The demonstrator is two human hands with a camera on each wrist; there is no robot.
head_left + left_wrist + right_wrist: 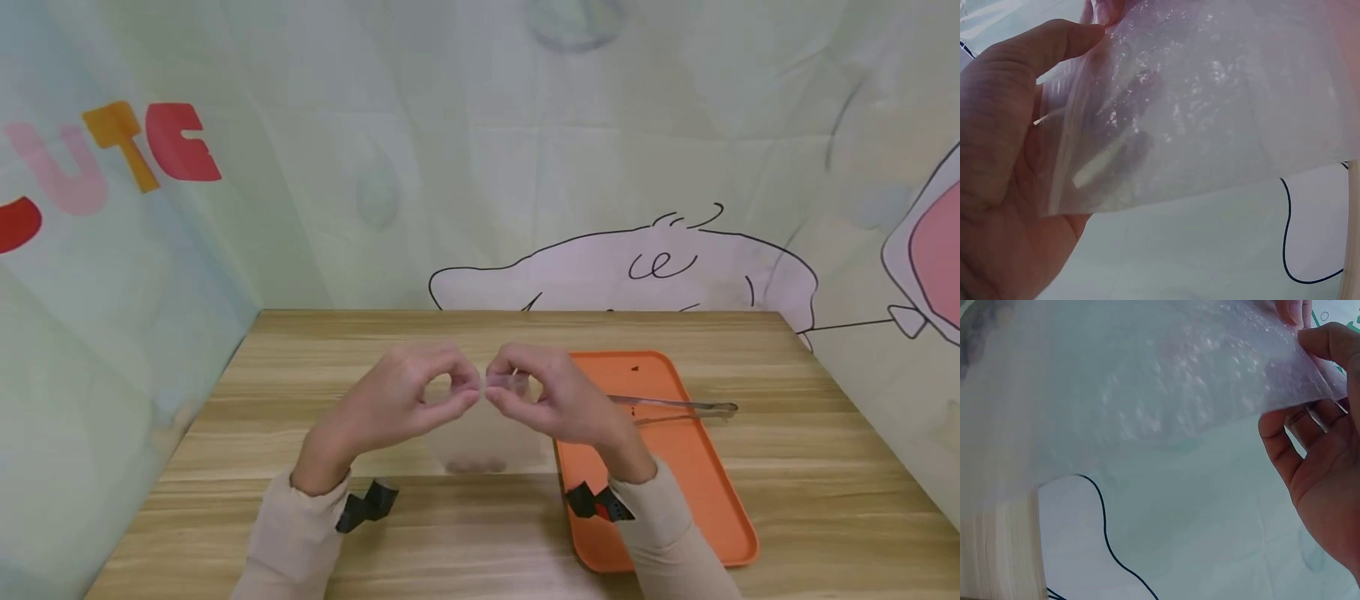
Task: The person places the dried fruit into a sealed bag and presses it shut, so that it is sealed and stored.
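Note:
Between my two hands hangs a clear plastic zip bag (487, 433) with a folded seal strip along its top edge. My left hand (397, 396) pinches that edge between thumb and fingers near the middle, and my right hand (558, 396) pinches it just beside, the fingertips nearly meeting. Small brownish things (474, 464) show at the bag's bottom in the head view. In the left wrist view the bag's film (1210, 112) looks wrinkled and shiny, with fingers visible through it. The right wrist view has the same bag (1147, 381) sloping down from the thumb.
An orange tray (667, 475) lies on the wooden table (465, 533) at the right, partly behind my right forearm. Long metal tweezers (693, 404) rest across it, sticking out over its right rim. Small dark bits (634, 368) lie on the tray. A printed cloth (337, 167) hangs behind.

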